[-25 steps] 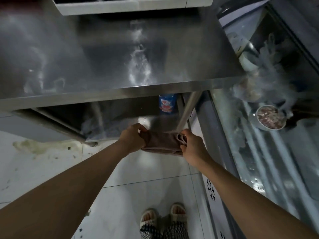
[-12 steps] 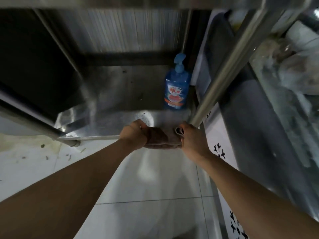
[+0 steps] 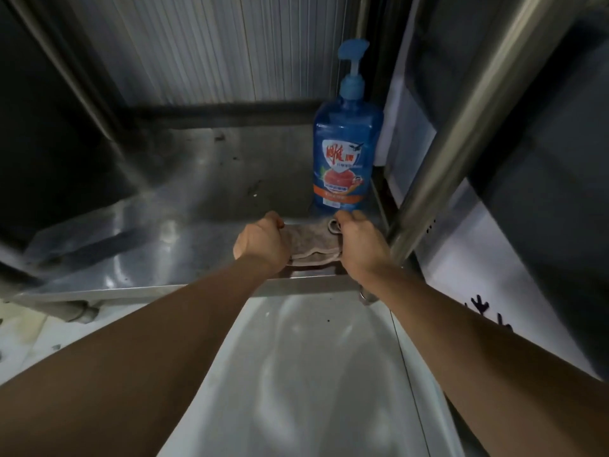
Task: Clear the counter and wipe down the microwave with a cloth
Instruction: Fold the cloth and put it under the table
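Left hand [image 3: 260, 240] and right hand [image 3: 359, 244] grip folded cloth [image 3: 311, 242] on lower shelf [image 3: 184, 206] near soap bottle [image 3: 346, 150]. Microwave out of view; wiping progress unknowable, likely stowing.

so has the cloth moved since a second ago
Yes. The cloth, gripped by the left hand and right hand, went down and forward onto the lower shelf, before the soap bottle.

— What colour is the cloth [image 3: 313, 244] you've got there?
— Yours is a dull pinkish brown.
— And the pump bottle [image 3: 346, 140] beyond it?
— Blue, with a red, white and orange label. Your shelf [image 3: 197, 192] is grey steel, the floor [image 3: 313, 374] pale.
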`<state>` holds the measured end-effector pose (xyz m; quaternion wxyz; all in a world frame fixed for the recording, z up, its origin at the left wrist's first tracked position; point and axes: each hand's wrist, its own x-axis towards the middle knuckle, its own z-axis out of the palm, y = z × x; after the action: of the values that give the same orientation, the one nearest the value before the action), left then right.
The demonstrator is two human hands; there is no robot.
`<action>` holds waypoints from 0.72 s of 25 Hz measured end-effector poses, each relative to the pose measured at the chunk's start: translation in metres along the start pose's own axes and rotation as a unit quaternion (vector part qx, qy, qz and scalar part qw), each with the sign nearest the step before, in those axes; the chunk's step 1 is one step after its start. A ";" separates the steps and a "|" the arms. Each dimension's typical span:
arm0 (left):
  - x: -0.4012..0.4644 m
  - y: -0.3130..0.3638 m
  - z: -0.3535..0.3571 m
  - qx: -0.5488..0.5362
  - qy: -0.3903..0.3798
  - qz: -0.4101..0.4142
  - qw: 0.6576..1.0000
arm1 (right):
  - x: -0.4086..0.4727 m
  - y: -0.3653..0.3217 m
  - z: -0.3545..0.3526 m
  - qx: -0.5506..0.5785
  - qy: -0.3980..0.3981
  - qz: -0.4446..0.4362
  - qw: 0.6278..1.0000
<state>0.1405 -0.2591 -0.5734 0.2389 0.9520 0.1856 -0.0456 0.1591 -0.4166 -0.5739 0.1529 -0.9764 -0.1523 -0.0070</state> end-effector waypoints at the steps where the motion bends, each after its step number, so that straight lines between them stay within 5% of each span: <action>1: 0.006 0.001 0.007 0.008 0.008 0.005 1.000 | 0.005 0.004 0.006 0.001 0.006 0.000 1.000; 11: 0.024 -0.006 0.041 0.121 -0.032 0.009 0.992 | 0.017 0.029 0.054 -0.085 -0.038 0.028 0.995; 18: -0.010 0.004 -0.014 0.177 -0.087 0.017 0.980 | -0.014 0.002 0.006 -0.117 -0.095 -0.009 0.989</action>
<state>0.1329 -0.2591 -0.5580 0.0826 0.9747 0.1371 -0.1560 0.1458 -0.4207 -0.5812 0.0223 -0.9823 -0.1734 0.0669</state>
